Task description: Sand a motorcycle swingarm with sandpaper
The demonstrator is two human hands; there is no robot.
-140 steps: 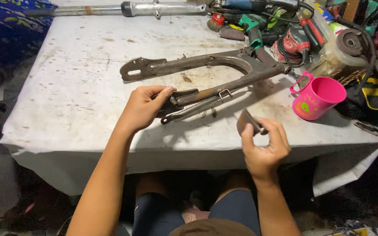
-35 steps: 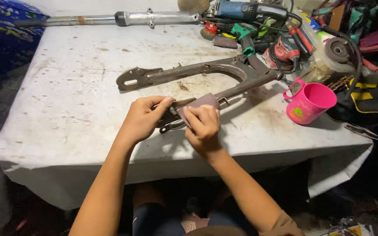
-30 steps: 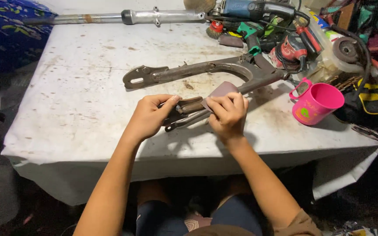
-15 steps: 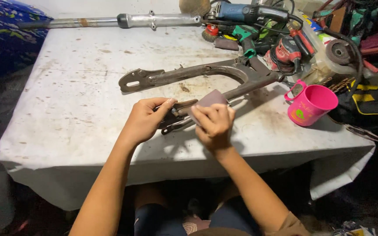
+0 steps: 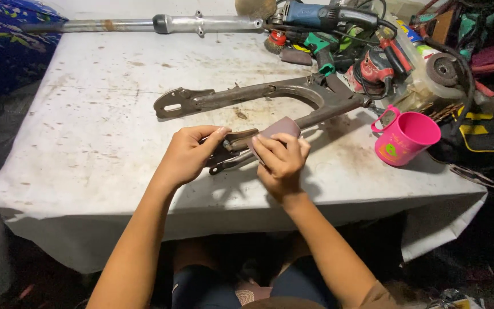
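A: L to R, quick. Far left of the left hand?
B: Blue patterned cloth (image 5: 7, 46) at the table's edge, well apart from the hand. Above it a long metal tube (image 5: 144, 24) lies along the far side of the white table (image 5: 81, 131).
A: Left hand?
B: Left hand (image 5: 187, 155) is clenched round the near arm end of the rusty U-shaped metal frame (image 5: 241, 100), thumb on top, pinning it to the table. Frame's other arm runs just beyond the knuckles, slotted end up-left of the hand.
A: Right hand?
B: Right hand (image 5: 281, 160) just beside the left one, not touching it as far as I can tell. Fingers grip a brownish sheet of sandpaper (image 5: 275, 129), pressed flat on the frame's near arm. Paper sticks out past the fingertips, away from the person.
A: So sandpaper is where exactly?
B: Between the right-hand fingers and the frame arm, touching both.
A: Right of that hand?
B: Pink plastic mug (image 5: 404, 139), upright, near the table's right edge, apart from the hand. Beyond & right of it a heap of power tools (image 5: 373, 51): a blue angle grinder, wire brush wheel, cables. Can't sort the rest, too cluttered.
A: Below the hands?
B: Person's knees in dark shorts under the table edge.
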